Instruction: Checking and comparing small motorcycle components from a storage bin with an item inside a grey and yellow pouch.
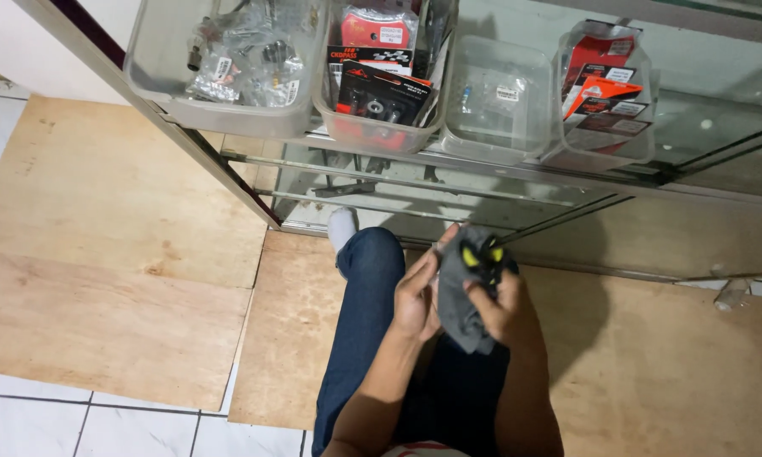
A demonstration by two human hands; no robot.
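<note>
Head view, cloth: a grey cloth (459,292) is being held in front of the glass cabinet (567,195), above the knee in blue jeans (366,296).
Left hand: the left hand (416,296) is being pressed against the cloth's left side, fingers bent around it.
Right hand: the right hand (501,306) is being closed on the cloth and a small black and yellow part (481,254).
Bins: four clear bins (498,97) of small packets are being kept on the cabinet top.
Floor: wooden boards (110,254) are being laid over white tiles (25,415).
</note>
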